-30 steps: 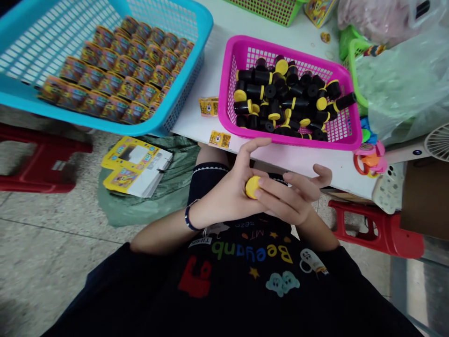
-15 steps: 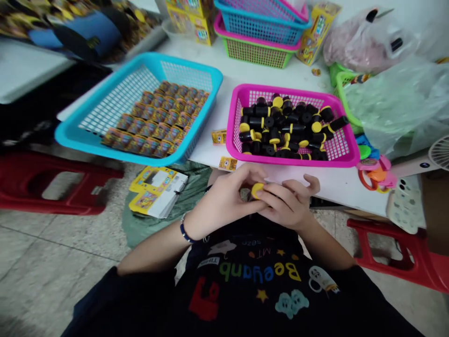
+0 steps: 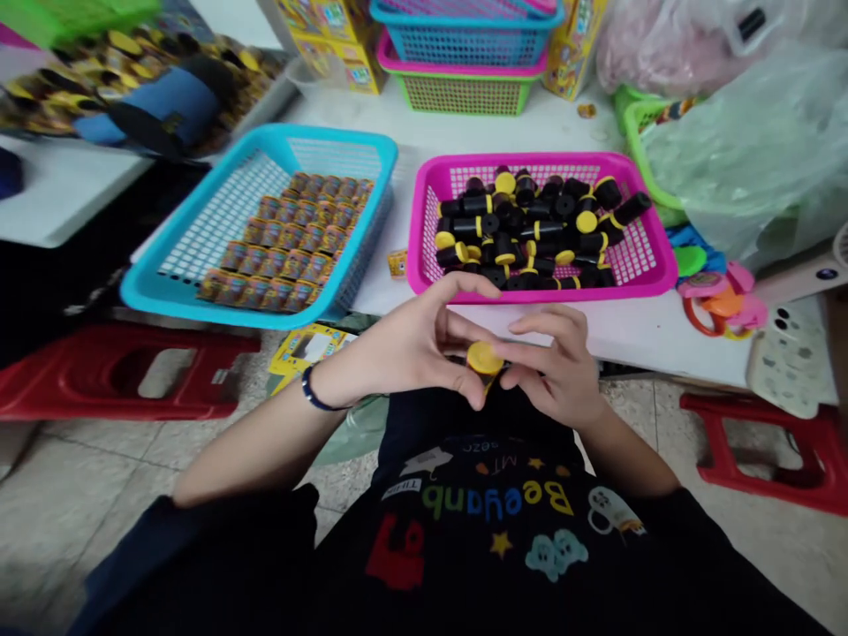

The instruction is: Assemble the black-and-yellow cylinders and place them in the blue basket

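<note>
Between both hands, above my lap, is a small round canister (image 3: 486, 359) with a yellow lid facing up. A bit of its patterned side shows below the lid. My left hand (image 3: 424, 344) grips it from the left between thumb and fingers, with the index finger raised away. My right hand (image 3: 556, 362) touches it from the right with fingertips at the lid and side, other fingers lifted. Just beyond the hands stands a pink basket (image 3: 662, 265) of loose black canisters with yellow lids. A blue basket (image 3: 178, 238) at left holds rows of patterned canisters.
A small printed yellow piece (image 3: 397, 263) lies between the baskets. Stacked baskets (image 3: 464, 88) and yellow boxes (image 3: 331, 44) stand at the back. Plastic bags (image 3: 755, 168), colourful rings (image 3: 722, 305) and a phone (image 3: 785, 362) are at right. Red stools (image 3: 119, 371) flank me.
My hands have spread their fingers more around the canister, so its lid and part of its side show better. The camera view has shifted slightly.
</note>
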Tool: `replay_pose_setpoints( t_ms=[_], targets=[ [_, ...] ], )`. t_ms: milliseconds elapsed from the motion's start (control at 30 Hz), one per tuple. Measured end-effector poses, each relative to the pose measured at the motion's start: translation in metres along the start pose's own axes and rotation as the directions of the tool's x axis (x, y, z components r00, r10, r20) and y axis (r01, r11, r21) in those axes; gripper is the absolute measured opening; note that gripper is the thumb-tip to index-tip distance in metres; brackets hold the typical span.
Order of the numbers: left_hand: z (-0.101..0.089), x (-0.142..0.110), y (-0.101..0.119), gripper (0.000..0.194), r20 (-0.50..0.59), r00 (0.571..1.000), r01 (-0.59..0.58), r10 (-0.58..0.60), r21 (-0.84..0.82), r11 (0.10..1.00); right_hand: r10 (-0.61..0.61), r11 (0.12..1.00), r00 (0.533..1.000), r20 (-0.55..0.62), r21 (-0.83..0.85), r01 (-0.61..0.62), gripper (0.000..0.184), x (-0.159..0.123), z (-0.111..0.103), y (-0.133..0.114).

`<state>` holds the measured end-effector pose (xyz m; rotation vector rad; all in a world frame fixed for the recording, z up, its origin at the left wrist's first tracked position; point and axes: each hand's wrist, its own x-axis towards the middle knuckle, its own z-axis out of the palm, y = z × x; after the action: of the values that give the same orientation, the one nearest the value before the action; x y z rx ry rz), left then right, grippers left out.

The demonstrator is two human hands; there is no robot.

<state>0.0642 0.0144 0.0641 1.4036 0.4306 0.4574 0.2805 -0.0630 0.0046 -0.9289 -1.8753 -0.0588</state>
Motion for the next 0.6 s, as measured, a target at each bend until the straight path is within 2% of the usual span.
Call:
replay_pose_setpoints(
  t_ms=[100,233,367,600],
  targets=[
    [0.004,0.001,-0.003,0.080,0.056,0.998,0.035,-0.028,-0.133,0.991,-0.031,0.995,0.999,0.034,0.095,0.027,0.013,0.009,-0.004,0.004],
    [0.008,0.000,0.002,0.077,0.016,0.991,0.136,-0.136,-0.220,0.966,-0.020,0.990,0.998,-0.062,0.139,0.029,0.013,0.011,0.000,0.010],
    [0.013,-0.001,0.009,0.072,-0.024,0.984,0.163,-0.174,-0.242,0.956,-0.004,0.990,0.987,-0.160,0.138,0.026,0.005,0.009,0.008,0.009],
    [0.018,-0.005,0.011,0.071,-0.082,0.983,0.141,-0.161,-0.211,0.967,-0.019,0.995,0.979,-0.203,0.096,0.039,0.011,0.009,0.009,0.004]
  ],
)
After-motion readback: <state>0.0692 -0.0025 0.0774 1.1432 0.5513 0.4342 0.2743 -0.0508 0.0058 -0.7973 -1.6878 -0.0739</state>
